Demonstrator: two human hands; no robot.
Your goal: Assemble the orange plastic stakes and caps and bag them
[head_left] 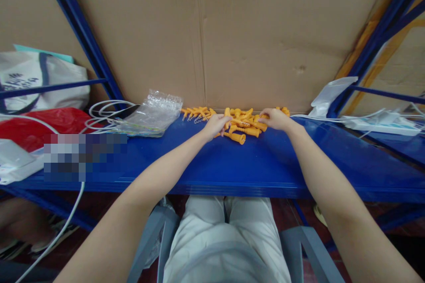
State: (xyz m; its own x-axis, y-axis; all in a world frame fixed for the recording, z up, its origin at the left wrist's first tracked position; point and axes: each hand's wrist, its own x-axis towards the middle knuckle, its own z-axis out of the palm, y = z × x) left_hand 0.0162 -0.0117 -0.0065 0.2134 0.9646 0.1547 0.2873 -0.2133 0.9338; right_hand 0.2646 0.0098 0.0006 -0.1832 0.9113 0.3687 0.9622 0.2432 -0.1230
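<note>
Orange plastic corkscrews (199, 112) with thin metal spirals lie in a row at the back of the blue shelf. My left hand (216, 125) is closed around one orange corkscrew (227, 113), whose metal spiral points to the right. To the right of it, my right hand (274, 118) reaches into the pile, its fingertips closed on an orange piece I cannot make out fully. Between and in front of the hands lie several hollow orange sleeves (237, 137), one nearest the shelf's front. More orange pieces (283, 110) show behind my right hand.
A tall cardboard sheet (249, 35) stands behind the blue shelf (232, 172). To the left are a clear plastic bag (152, 115), white cables (109, 106), a red bag (49, 126) and a blurred patch. Power strips (381, 124) lie at the right.
</note>
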